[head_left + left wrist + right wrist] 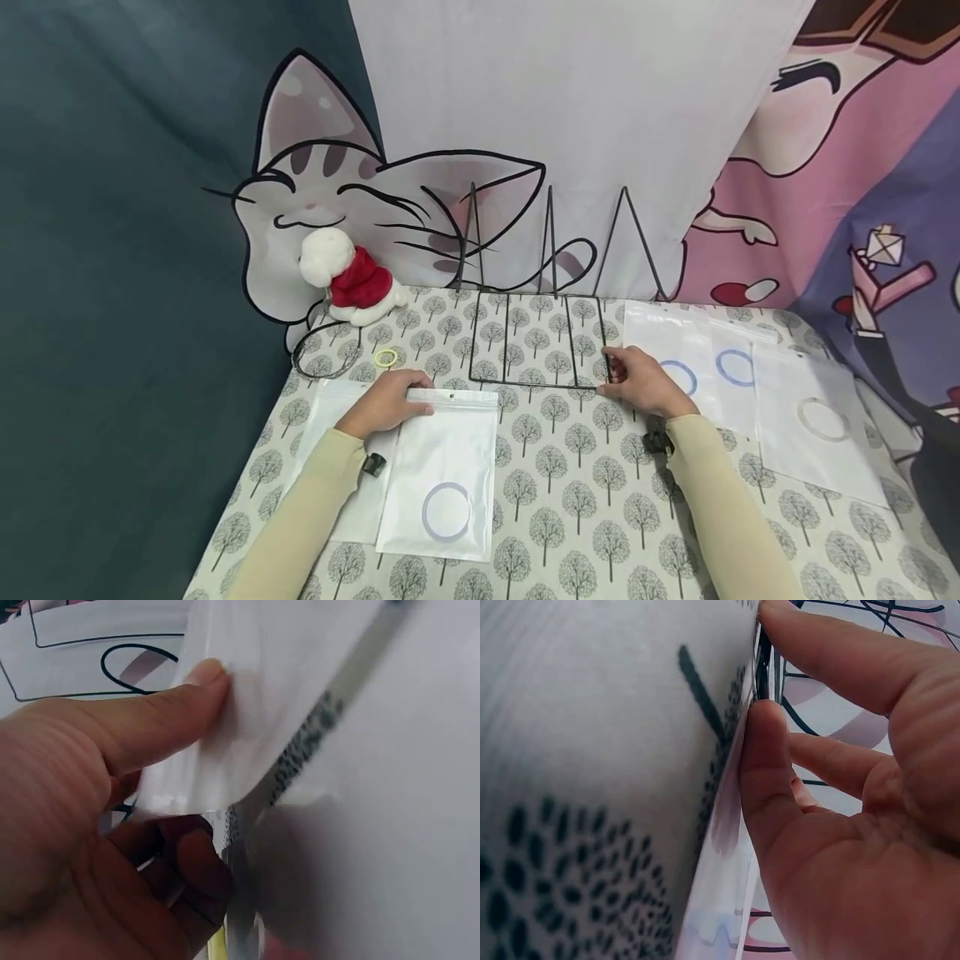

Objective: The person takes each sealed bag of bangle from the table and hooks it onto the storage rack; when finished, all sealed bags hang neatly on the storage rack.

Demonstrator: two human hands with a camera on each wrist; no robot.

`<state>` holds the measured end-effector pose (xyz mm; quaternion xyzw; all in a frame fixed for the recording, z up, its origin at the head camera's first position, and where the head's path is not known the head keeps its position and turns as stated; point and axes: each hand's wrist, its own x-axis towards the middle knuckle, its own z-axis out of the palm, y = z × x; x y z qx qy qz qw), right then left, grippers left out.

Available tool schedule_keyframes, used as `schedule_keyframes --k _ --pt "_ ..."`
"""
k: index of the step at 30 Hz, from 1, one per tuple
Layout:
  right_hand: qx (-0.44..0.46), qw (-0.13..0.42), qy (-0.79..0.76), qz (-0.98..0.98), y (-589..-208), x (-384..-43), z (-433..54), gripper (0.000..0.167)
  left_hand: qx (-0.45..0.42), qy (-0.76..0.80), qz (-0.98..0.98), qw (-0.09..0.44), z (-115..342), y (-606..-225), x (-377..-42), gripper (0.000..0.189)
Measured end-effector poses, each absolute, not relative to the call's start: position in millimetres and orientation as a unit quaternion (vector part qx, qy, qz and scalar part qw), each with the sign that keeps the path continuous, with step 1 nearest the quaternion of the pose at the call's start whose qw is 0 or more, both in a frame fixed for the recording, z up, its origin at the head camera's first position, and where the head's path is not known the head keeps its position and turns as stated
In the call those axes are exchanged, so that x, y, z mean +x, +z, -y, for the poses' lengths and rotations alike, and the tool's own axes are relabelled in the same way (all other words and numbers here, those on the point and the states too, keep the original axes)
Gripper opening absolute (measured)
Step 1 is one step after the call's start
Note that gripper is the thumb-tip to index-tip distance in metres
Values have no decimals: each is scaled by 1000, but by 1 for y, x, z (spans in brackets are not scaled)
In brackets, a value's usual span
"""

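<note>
My left hand (387,403) pinches the top left corner of a clear zip bag (442,437) with a pale blue ring (447,512) printed or lying in it. In the left wrist view my thumb (172,712) lies on the bag's top strip (214,761), fingers curled beneath. My right hand (643,382) holds the right end of a black wire rack (525,384), whose flat base lies on the patterned cloth and whose pointed uprights rise at the back. Close up, thumb and finger (769,750) meet at the dark wire (763,664).
Another zip bag (341,508) lies under the left forearm. Several flat bags (813,433) with rings overlap at the right. Behind the left hand are a yellow ring (386,358), a black cord loop (296,358) and a white plush toy in red (362,282). A printed curtain (585,100) hangs behind.
</note>
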<state>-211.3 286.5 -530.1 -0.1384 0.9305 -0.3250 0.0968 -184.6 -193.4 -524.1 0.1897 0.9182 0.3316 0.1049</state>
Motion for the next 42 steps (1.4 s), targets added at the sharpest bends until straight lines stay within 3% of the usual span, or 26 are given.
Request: schedule_keyframes --k 7,16,27,32,42 --pt "-131 103 -330 -929 -533 -212 -287 87 180 396 -895 99 194 -519 -184 13" --pt "-125 108 -330 -929 -532 -212 -286 84 127 442 -881 111 181 -496 -182 19" --pt "-119 116 -322 -932 -530 -212 -285 83 130 550 -817 117 170 -459 -172 18" --pt "-112 121 -325 -931 -531 -211 -286 83 138 582 -796 93 168 -439 -168 20" --pt "-94 130 -340 -927 -529 -212 -286 86 183 568 -803 -6 163 -409 -166 15"
